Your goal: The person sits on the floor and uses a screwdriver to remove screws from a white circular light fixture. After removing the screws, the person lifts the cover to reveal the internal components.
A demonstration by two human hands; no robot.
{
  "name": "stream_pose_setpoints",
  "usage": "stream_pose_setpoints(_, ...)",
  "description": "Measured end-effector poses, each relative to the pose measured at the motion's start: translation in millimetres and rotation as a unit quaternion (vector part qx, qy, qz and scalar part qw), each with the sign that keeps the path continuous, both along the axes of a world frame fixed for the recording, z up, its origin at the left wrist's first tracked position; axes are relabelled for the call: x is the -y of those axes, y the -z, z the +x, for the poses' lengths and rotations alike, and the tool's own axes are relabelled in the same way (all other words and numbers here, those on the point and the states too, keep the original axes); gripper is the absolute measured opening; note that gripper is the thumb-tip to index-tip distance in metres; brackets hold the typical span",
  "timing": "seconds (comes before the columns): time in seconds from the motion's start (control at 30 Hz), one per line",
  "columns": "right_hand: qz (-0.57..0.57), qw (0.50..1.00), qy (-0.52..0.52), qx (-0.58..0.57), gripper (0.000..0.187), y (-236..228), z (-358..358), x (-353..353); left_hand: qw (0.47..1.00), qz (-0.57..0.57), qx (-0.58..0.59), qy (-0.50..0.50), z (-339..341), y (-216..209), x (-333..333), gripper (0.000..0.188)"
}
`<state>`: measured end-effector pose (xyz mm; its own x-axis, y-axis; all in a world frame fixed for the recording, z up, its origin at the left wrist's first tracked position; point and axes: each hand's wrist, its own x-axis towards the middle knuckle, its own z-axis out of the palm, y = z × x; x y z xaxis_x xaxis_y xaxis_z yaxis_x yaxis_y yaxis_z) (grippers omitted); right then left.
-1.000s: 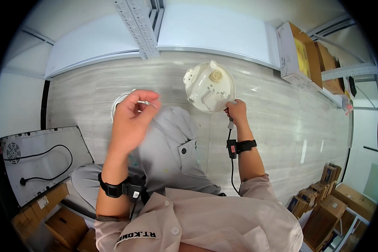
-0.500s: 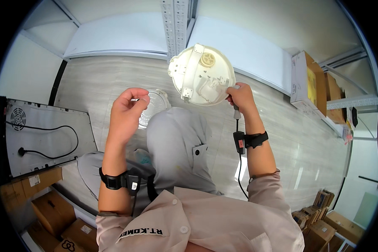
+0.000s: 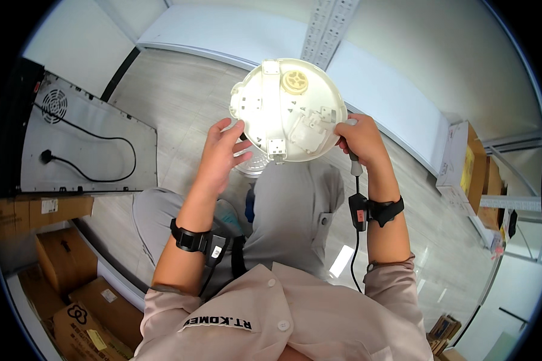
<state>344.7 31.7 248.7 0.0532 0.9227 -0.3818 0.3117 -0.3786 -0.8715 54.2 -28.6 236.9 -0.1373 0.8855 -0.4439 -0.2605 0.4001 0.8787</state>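
Note:
A round cream plastic housing (image 3: 313, 90), open side up, is held over my knees. It has a raised band across it, a yellowish round knob (image 3: 294, 82) and small fittings inside. My right hand (image 3: 362, 139) pinches its right edge and also holds a slim grey handle (image 3: 355, 163), from which a thin dark shaft or cable runs down. My left hand (image 3: 224, 150) is at the lower left rim, fingers apart; whether it touches the rim I cannot tell. Something small and dark shows by those fingers. On the floor behind the housing lies a clear ribbed round cover (image 3: 251, 166), partly hidden.
At the left stands a grey metal panel (image 3: 96, 114) with a vent and a black plug cable (image 3: 126, 144). Cardboard boxes (image 3: 66, 253) sit at the lower left. White shelving (image 3: 391, 114) runs along the back, with an open carton (image 3: 457, 156) at the right.
My left hand has moved right to the housing's rim and its fingers have spread. The housing, in my right hand, has come slightly nearer. The whole view has shifted.

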Motion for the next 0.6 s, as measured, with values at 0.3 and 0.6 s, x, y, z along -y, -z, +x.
stream_pose_setpoints(0.3,-0.016,0.993,-0.115,0.035,0.048,-38,-87,1,0.973,0.108,0.176,-0.100,-35,-12,18,0.053)
stream_pose_setpoints(0.6,-0.033,0.990,-0.135,-0.007,0.038,-25,-103,5,0.968,0.091,0.192,-0.136,-53,-6,27,0.051)
